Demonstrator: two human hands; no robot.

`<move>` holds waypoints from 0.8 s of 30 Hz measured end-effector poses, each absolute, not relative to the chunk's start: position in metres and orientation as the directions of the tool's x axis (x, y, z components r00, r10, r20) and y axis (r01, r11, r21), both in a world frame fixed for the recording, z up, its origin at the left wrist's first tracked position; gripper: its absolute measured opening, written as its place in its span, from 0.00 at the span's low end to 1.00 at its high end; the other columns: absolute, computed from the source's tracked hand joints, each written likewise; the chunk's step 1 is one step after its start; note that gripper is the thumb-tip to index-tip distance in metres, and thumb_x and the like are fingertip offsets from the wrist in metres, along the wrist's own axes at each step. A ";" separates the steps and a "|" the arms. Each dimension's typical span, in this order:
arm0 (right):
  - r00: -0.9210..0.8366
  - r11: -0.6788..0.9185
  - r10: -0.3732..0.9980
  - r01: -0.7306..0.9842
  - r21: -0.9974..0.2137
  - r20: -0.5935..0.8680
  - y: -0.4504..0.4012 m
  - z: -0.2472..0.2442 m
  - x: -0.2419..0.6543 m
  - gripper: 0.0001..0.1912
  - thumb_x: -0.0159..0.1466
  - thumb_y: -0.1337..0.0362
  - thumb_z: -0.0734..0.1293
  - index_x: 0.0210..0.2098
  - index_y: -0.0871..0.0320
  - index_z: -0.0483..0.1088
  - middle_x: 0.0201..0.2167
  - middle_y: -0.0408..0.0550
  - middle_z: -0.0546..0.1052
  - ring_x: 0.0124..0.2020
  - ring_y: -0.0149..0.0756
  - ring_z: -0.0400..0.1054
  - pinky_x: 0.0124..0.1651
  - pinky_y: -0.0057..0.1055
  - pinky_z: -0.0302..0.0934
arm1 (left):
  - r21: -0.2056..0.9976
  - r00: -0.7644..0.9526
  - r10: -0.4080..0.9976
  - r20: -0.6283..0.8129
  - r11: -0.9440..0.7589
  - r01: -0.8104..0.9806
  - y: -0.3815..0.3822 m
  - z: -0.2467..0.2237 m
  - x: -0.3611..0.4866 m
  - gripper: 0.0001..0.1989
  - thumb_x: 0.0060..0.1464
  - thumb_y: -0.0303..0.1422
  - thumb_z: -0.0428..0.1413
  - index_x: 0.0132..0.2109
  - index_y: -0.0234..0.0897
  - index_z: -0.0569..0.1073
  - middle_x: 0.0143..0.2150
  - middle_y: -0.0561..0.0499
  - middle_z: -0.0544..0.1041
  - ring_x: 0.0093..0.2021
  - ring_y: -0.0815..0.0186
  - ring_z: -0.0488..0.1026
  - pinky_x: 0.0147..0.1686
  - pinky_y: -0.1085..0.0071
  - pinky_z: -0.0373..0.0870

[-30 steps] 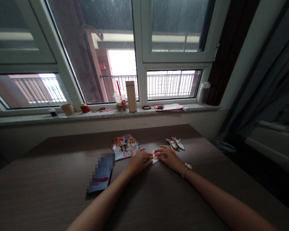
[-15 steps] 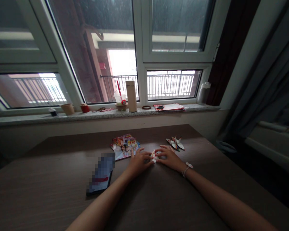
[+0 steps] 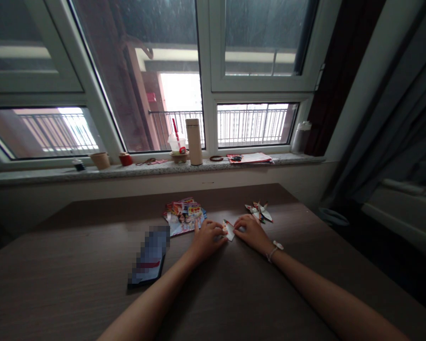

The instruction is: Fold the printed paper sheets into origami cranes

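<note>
A small folded piece of paper point(image 3: 229, 232), mostly white with coloured print along one edge, lies between my hands on the table. My left hand point(image 3: 208, 239) has its fingers on the paper's left side, thumb towards me. From the right, my right hand point(image 3: 252, 232) pinches the paper's edge between thumb and fingertips. Just behind my right hand sit several folded paper pieces point(image 3: 264, 211) with pointed tips, white with coloured edges. Past my left hand lies a fanned stack of colourful printed sheets point(image 3: 185, 219).
A phone point(image 3: 152, 258) with a blurred screen lies left of my left forearm. On the windowsill point(image 3: 142, 171) stand a beige thermos point(image 3: 193, 142), a drink cup with a red straw point(image 3: 177, 143), a paper cup point(image 3: 100, 161) and scissors point(image 3: 235, 158) on red-edged papers point(image 3: 255, 157).
The paper now shows a larger white face, where before it looked narrower with red print. My right hand has shifted slightly and its fingers have drawn together. My left hand stays nearly in place.
</note>
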State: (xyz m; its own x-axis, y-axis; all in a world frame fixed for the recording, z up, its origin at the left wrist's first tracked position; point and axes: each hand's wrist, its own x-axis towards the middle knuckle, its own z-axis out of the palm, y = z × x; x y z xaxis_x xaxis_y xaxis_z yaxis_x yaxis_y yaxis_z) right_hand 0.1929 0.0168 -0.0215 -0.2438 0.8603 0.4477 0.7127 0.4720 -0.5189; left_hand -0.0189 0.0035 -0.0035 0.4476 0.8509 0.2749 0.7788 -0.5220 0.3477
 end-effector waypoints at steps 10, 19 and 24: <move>-0.473 0.667 0.717 0.678 -0.308 0.511 0.015 -0.016 0.194 0.07 0.61 0.69 0.68 0.32 0.51 0.77 0.42 0.43 0.81 0.55 0.44 0.66 0.67 0.59 0.38 | 0.321 0.454 0.845 0.281 -0.529 0.785 0.002 -0.002 -0.019 0.09 0.57 0.42 0.58 0.44 0.51 0.80 0.51 0.53 0.78 0.59 0.51 0.65 0.65 0.35 0.36; -0.486 0.682 0.715 0.644 -0.347 0.503 0.018 -0.017 0.197 0.09 0.61 0.70 0.68 0.35 0.50 0.77 0.41 0.44 0.81 0.55 0.43 0.68 0.68 0.57 0.38 | 0.306 0.456 0.844 0.284 -0.530 0.790 0.003 -0.004 -0.020 0.09 0.57 0.42 0.58 0.44 0.51 0.79 0.53 0.54 0.77 0.62 0.50 0.62 0.66 0.37 0.35; -0.406 0.625 0.762 0.664 -0.410 0.505 0.013 -0.014 0.192 0.08 0.62 0.69 0.67 0.38 0.51 0.76 0.42 0.46 0.80 0.54 0.42 0.68 0.68 0.57 0.39 | 0.316 0.432 0.856 0.286 -0.509 0.801 0.003 -0.007 -0.018 0.10 0.57 0.42 0.58 0.44 0.49 0.79 0.54 0.54 0.77 0.64 0.49 0.60 0.66 0.37 0.37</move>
